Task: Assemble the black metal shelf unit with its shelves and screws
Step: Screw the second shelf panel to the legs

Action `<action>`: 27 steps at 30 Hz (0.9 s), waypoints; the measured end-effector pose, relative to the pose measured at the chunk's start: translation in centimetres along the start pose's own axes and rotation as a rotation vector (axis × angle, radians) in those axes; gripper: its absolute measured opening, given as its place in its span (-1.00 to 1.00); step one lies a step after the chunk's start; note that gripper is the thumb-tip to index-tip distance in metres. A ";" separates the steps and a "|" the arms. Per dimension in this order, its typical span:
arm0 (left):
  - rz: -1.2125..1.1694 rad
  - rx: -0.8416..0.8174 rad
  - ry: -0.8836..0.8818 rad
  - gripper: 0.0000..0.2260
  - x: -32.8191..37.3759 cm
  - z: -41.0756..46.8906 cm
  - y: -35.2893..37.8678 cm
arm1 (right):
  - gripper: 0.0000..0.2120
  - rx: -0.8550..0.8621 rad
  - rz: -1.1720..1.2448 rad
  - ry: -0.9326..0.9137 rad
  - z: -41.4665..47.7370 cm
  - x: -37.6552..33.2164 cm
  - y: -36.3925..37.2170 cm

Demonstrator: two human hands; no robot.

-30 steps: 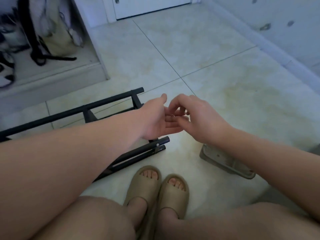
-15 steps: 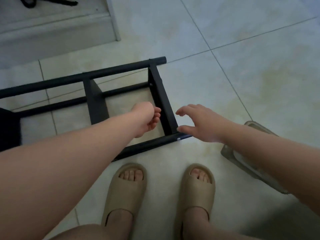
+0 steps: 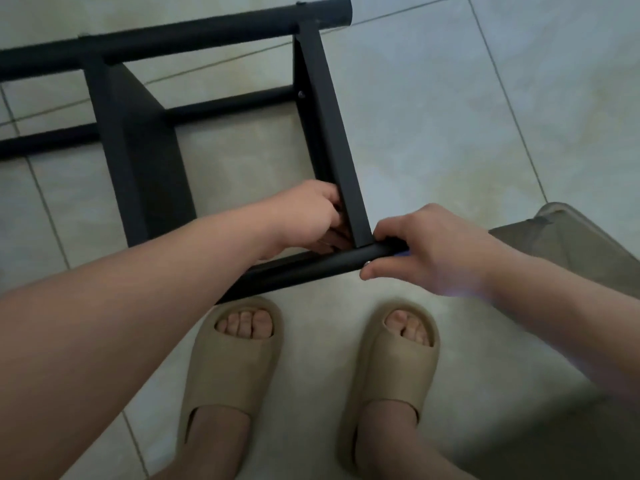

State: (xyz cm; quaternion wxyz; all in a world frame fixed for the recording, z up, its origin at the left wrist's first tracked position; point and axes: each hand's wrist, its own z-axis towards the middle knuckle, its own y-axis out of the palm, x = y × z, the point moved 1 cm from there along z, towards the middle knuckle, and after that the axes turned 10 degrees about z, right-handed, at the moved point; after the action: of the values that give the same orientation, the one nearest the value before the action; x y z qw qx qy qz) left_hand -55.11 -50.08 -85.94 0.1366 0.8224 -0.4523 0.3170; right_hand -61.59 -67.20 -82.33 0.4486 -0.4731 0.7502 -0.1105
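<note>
Where it lies: the black shelf unit [image 3: 138, 161] is on its side on the tiled floor [image 3: 450, 116], just beyond the person's 2 sandals [image 3: 235, 358], its long tubes running left to right.
Joint in hand: the near tube [image 3: 304, 270] meets the near end of the right shelf [image 3: 332, 133], which runs away toward the far tube [image 3: 173, 32].
Left hand: the left hand [image 3: 304, 216] is curled against the inner left face of the right shelf at its near end, fingertips tucked behind the panel.
Right hand: the right hand [image 3: 426, 247] wraps the right end of the near tube, fingers over the top, thumb underneath beside a small pale screw [image 3: 365, 263].
Step, as I judge it: seating or turning that screw by finger while the left hand steadies the panel.
Handling: steel tube and sheet, stiff and probably fairly light; the painted round tube may roll or slip, and the thin panel edges can dig in.
Where to hold: close to the joint, as now; a hold far along a tube would let the loose frame rack.
Screw risk: tiny and easily dropped.
Also near: a translucent container [image 3: 571, 233] to the right.
</note>
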 end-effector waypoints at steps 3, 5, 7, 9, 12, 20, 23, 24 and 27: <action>0.079 -0.071 0.000 -0.67 -0.2 -0.4 1.2 | -0.64 0.004 0.004 0.000 -1.5 0.2 1.5; 0.111 -0.091 0.007 -0.68 -0.6 -0.6 2.1 | -0.62 -0.003 0.020 0.018 -2.4 0.4 2.4; 0.153 -0.119 0.010 -0.66 -0.8 -0.6 2.6 | -0.63 -0.018 0.018 0.046 -3.1 0.2 2.9; 0.186 -0.158 0.009 -0.64 -0.9 -0.6 3.1 | -0.60 -0.051 -0.012 0.087 -3.6 0.0 3.4; 0.224 -0.196 0.020 -0.63 -0.9 -0.8 3.8 | -0.55 -0.066 -0.017 0.192 -4.3 0.2 4.0; 0.305 -0.261 0.012 -0.72 -0.8 -0.7 3.8 | 0.44 0.156 -0.444 -0.049 -3.4 0.4 3.3; 0.306 -0.275 0.010 -0.74 -1.0 -0.7 3.5 | 0.44 0.122 -0.557 -0.143 -2.4 0.2 2.9; 0.297 -0.274 0.009 -0.74 -1.1 -0.7 3.4 | 0.43 0.113 -0.564 -0.166 -2.2 0.3 2.8; 0.264 -0.280 0.010 -0.76 -1.6 -0.7 3.0 | 0.41 0.107 -0.573 -0.216 -1.8 0.5 3.0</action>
State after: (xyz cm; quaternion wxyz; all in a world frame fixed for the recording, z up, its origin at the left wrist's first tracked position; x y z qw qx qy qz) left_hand -58.51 -50.36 -86.62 0.2089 0.7274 -0.5951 0.2703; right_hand -64.87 -66.45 -83.36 0.5007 -0.6498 0.5275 -0.2209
